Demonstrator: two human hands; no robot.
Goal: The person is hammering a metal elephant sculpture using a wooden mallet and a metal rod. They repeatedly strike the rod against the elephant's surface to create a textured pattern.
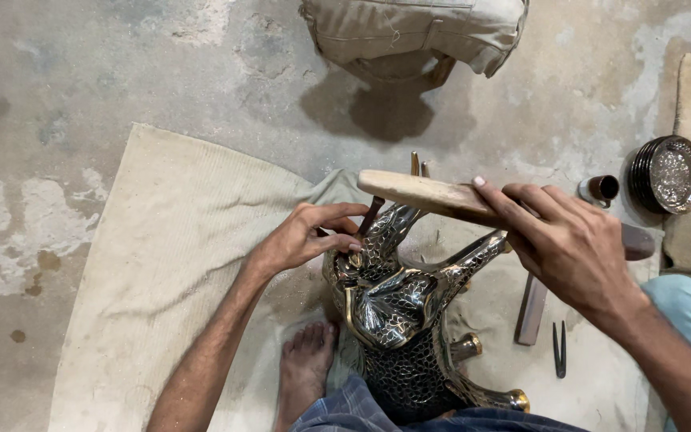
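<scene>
Sitting on the floor, you hold a metal animal figure (401, 312) between your legs, on a beige ribbed cloth (161, 264) that covers the rough, patchy concrete floor (57, 80). The figure is shiny, silver and dark, with a fine net pattern cut into the surface and golden brass feet that point to the right. Your left hand (313, 236) is curled, and its fingers pinch one thin dark chisel (371, 216) whose tip rests on the upper part of the figure. Your right hand (569, 244) is closed around one wooden mallet (433, 196), a long, flat, pale piece with a smooth rounded end, which you hold level just above the chisel. One bare foot (305, 364) rests on the cloth, touching the left side of the figure.

To the right of the figure, on the cloth, lie one flat metal bar (533, 310) and one small dark pair of tweezers (559, 350). Farther right stands one small round container (600, 189), and beside it one stack of round engraved plates (672, 174), silver with dark rims. At the top of the view one beige cloth bag (417, 32) sits on the concrete.
</scene>
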